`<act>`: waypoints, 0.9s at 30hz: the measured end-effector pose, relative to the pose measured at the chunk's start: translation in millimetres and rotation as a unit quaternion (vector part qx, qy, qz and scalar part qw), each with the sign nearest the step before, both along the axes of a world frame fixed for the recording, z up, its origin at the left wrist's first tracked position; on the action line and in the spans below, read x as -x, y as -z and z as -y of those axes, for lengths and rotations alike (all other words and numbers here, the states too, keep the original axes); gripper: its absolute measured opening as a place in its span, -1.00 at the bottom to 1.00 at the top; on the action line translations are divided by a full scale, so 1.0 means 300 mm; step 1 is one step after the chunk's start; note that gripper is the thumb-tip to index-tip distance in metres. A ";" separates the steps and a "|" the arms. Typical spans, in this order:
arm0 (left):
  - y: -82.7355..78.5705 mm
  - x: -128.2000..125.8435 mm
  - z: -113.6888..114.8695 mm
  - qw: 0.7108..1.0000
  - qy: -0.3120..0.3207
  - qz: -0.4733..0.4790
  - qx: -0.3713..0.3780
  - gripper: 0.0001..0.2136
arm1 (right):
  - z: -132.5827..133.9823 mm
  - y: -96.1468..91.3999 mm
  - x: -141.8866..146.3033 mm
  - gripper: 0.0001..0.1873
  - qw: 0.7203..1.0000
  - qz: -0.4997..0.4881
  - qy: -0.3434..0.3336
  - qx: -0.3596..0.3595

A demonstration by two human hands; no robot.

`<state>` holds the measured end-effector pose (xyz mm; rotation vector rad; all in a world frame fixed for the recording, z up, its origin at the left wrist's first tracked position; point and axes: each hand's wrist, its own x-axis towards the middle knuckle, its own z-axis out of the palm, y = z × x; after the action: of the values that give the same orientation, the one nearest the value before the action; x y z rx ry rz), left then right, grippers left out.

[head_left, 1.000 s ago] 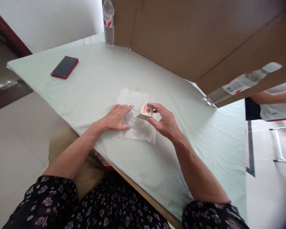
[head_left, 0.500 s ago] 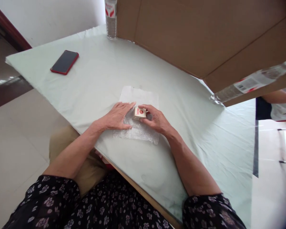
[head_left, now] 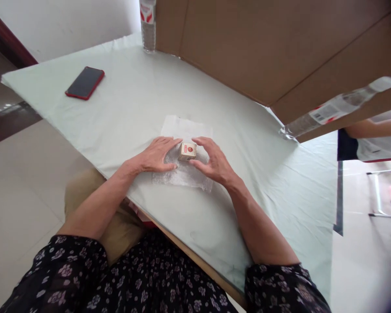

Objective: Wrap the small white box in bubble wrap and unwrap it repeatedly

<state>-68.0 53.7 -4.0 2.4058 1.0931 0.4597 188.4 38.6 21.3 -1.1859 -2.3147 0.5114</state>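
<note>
A small cream box (head_left: 187, 151) with red print sits on a sheet of bubble wrap (head_left: 186, 179), roughly at its middle. To its left my left hand (head_left: 157, 155) rests over the wrap's edge, thumb and fingers spread, holding nothing. My right hand (head_left: 212, 161) is on the other side, its thumb and fingers curved apart around the box's right side. Its thumb tip lies very close to the box's lower right corner; whether it touches I cannot tell.
A phone (head_left: 85, 82) in a red case lies at the far left of the cloth-covered table (head_left: 228, 221). Upright cardboard (head_left: 234, 48) stands at the back, with a water bottle (head_left: 148, 32) and another bottle (head_left: 332, 111) against it. Another person's arm (head_left: 371, 129) shows at right.
My right hand has let go of the small box, its fingers now wider apart. The box stands on the bubble wrap. My left hand stays spread beside it. The view has shifted slightly.
</note>
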 end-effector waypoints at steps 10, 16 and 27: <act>-0.020 -0.008 0.004 0.995 -0.022 0.099 -0.009 -0.46 | 0.234 0.033 0.017 -0.71 0.978 0.182 -0.036 -0.095; -0.072 -0.004 0.023 0.984 -0.014 0.158 0.082 -0.42 | 0.164 0.013 0.034 -0.77 0.992 0.068 0.060 -0.089; -0.060 -0.082 0.030 0.956 -0.137 0.246 0.085 -0.73 | -0.038 0.022 0.036 -0.79 0.965 -0.204 0.128 0.098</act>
<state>-43.3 44.6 14.1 1.8505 1.1733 0.9566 177.7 50.0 14.6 -1.3053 -1.7649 0.8171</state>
